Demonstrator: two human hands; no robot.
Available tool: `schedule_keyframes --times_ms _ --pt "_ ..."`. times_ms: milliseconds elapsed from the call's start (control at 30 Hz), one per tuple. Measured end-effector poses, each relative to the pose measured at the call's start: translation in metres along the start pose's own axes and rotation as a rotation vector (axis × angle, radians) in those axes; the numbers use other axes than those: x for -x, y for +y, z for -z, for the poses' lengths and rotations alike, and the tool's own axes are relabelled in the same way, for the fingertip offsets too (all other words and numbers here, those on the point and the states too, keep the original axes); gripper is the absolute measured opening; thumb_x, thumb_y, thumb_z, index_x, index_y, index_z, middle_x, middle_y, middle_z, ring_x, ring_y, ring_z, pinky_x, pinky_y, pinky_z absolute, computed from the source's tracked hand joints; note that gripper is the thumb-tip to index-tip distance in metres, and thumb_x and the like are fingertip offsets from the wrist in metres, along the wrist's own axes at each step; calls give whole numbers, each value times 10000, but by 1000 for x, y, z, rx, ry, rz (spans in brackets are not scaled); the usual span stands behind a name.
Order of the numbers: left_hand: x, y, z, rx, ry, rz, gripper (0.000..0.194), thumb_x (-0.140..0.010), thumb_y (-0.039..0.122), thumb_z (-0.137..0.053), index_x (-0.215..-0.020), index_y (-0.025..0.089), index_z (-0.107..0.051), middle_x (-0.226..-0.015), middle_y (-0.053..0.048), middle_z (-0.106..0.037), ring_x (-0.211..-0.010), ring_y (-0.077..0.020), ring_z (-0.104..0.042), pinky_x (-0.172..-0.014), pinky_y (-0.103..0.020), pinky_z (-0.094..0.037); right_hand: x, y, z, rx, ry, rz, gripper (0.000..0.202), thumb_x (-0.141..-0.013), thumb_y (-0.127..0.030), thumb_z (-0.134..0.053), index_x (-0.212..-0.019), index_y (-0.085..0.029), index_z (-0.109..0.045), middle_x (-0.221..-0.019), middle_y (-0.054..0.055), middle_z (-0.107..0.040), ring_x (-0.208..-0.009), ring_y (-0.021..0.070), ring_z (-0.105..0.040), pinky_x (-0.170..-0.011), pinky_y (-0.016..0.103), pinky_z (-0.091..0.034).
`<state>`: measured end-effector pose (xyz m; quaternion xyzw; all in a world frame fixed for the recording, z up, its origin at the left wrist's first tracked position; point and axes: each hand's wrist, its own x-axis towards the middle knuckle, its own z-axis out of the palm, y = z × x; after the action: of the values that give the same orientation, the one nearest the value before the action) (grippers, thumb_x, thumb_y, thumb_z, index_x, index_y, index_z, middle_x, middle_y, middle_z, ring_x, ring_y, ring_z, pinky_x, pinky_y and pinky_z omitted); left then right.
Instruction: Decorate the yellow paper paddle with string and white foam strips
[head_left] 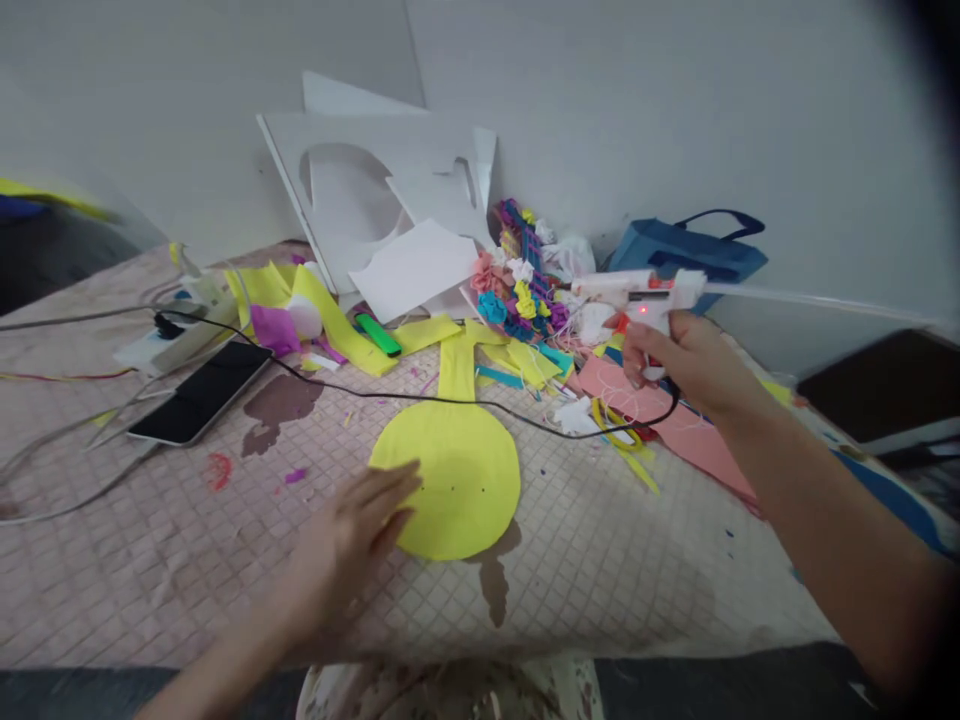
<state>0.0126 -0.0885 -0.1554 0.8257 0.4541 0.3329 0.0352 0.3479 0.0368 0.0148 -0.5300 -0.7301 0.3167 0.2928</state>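
A round yellow piece [457, 450] with a narrow strip at its top lies flat on the table, a few small dark dots across its middle. At its left edge is my left hand [367, 525], fingers stretched out over the yellow surface and holding nothing; whether the fingertips touch it I cannot tell. My right hand [675, 355] is wrapped round the handle of a white hot glue gun [637, 290], raised over the scraps on the right. The gun's red light is lit, its nozzle points left, and a long clear glue stick [795, 293] sticks out behind.
The gun's black cord [480, 403] runs across the yellow piece to a power strip [172, 335]. Nearby lie a phone [206, 390], a green highlighter [377, 335] and coloured paper scraps [529, 362]. White cut boards [420, 270], paper flowers [517, 285] and a blue bag [690, 245] stand behind.
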Motion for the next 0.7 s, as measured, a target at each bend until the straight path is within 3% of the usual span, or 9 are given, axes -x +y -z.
schedule_keyframes --times_ms 133,200,300,400,533,633,700 --pt "-57 -37 7 -222 10 -6 346 -928 211 -480 -1266 149 -522 -1347 -144 -543 -1138 -266 -586 -929 -435 -503 -17 -11 12 -144 163 176 203 -926 -363 -506 -926 -163 -542 -596 -31 -480 -499 85 -469 -505 267 -334" --pt "-81 -51 6 -358 -88 29 354 -924 214 -472 -1266 141 -526 -1293 -148 -583 -1085 -275 -610 -882 -416 -508 -29 -17 16 -211 259 292 219 -900 -373 -553 -971 -166 -555 -556 -48 -467 -456 93 -479 -442 249 -302" --pt "-100 -67 7 -482 -251 65 245 -929 220 -442 -1054 154 -643 -973 -102 -701 -884 -249 -656 -771 -360 -497 -46 -28 20 -250 374 390 184 -901 -341 -564 -937 -160 -564 -507 -62 -453 -411 89 -474 -423 233 -292" --pt "-104 -79 20 -533 -219 122 292 -947 254 -388 -988 157 -661 -897 -91 -693 -812 -237 -646 -682 -322 -460 -61 -39 16 -279 439 436 130 -909 -287 -553 -926 -158 -553 -484 -79 -444 -389 74 -468 -438 228 -299" --pt "-96 -87 54 -597 -121 312 306 -943 301 -383 -1045 186 -648 -991 -80 -689 -845 -231 -643 -611 -284 -403 -77 -48 -12 -417 286 422 87 -897 -253 -536 -878 -168 -528 -525 -59 -514 -435 83 -507 -452 229 -337" --pt "-86 -90 81 -639 -160 517 304 -924 348 -413 -1076 213 -638 -1016 -79 -691 -836 -248 -642 -585 -278 -374 -84 -53 -52 -641 51 341 71 -866 -206 -521 -807 -170 -504 -587 -29 -567 -529 100 -549 -519 244 -409" --pt "-79 -96 98 -664 -177 614 314 -913 375 -419 -1014 203 -661 -961 -95 -698 -799 -267 -641 -593 -293 -379 -89 -55 -84 -822 -104 239 73 -835 -204 -550 -887 -180 -505 -658 -19 -602 -640 131 -596 -595 274 -459"
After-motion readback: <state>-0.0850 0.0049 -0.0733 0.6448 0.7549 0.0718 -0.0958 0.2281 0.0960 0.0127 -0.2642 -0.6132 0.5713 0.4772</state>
